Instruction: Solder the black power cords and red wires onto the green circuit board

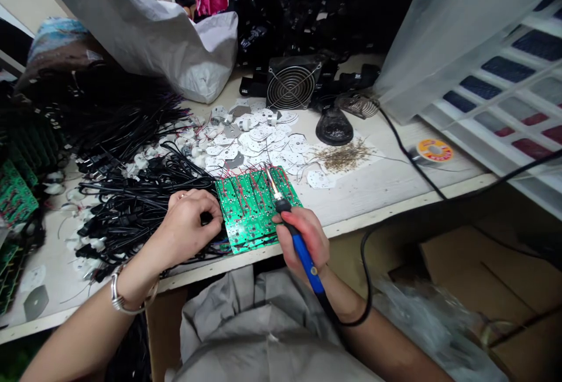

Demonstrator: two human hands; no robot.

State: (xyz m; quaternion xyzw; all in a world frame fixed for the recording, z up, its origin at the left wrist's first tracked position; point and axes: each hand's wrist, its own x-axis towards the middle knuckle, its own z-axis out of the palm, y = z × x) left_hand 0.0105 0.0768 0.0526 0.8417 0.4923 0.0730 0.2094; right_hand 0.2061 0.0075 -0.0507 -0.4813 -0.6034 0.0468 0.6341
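Observation:
A green circuit board panel (251, 206) with red wires lies at the table's front edge. My right hand (305, 234) is closed round a blue-handled soldering iron (302, 247); its metal tip points over the board's upper middle. My left hand (188, 225) rests at the board's left edge with fingers curled, pinching something small I cannot make out, on top of a heap of black cables (127, 206). A bracelet sits on my left wrist.
White round boards (254, 139) lie scattered behind the panel. Further back stand a small fan (290, 84), a soldering stand (334, 125), a solder spool (434, 150) and a grey bag (144, 30). Green boards (15, 194) stack at left. Another person sits across.

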